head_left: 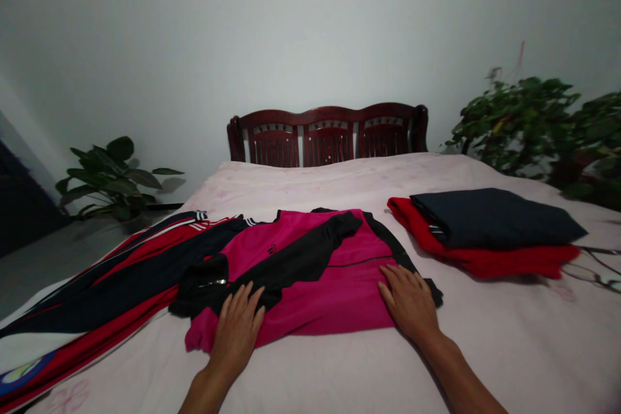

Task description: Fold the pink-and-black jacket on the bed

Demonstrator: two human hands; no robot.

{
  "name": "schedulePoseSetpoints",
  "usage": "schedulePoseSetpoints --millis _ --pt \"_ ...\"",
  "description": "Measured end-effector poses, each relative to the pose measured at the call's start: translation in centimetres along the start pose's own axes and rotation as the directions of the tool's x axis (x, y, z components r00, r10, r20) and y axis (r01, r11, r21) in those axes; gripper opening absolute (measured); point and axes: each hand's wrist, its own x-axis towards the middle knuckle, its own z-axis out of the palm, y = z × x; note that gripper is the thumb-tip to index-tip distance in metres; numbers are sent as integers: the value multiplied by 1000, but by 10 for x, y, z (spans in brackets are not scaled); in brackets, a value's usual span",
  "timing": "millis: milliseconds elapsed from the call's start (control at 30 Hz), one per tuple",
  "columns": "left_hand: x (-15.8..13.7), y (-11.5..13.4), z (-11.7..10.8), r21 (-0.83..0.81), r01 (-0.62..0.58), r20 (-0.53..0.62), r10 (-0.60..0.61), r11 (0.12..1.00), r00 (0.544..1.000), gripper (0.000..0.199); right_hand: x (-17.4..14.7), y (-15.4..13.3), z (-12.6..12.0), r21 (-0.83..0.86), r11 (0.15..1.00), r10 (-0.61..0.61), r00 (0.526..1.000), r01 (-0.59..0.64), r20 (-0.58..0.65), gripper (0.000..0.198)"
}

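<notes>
A pink and black zip jacket (334,304) lies on the bed in front of me, its collar to the left and one black sleeve folded across its front. My left hand (239,320) rests on the jacket near the collar and zipper, fingers stretched out. Flat on the jacket's lower right part lies my right hand (410,297), its fingers spread a little. Neither hand grips the fabric. Part of the jacket is covered by my hands.
Navy, red and white striped clothes (121,288) are spread at the left. A folded stack of dark blue (499,217) and red clothing (514,263) sits at the right, beside eyeglasses (592,278). Behind are a wooden headboard (327,136) and potted plants (114,174).
</notes>
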Motion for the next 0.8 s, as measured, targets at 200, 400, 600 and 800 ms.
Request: schedulePoseSetpoints --millis 200,400,600,800 --pt "1 1 0 19 4 2 -4 1000 1000 44 -1 2 4 1 1000 -6 1000 6 -18 41" --pt "1 0 3 40 3 -12 -3 999 1000 43 -1 2 6 -8 1000 -12 999 11 -46 40" --pt "-1 -2 5 44 -19 -42 21 999 999 44 -1 2 5 -7 1000 -13 999 13 -39 40" --pt "0 -2 7 52 -15 -49 18 999 999 44 -1 3 7 7 1000 -11 999 11 -41 41"
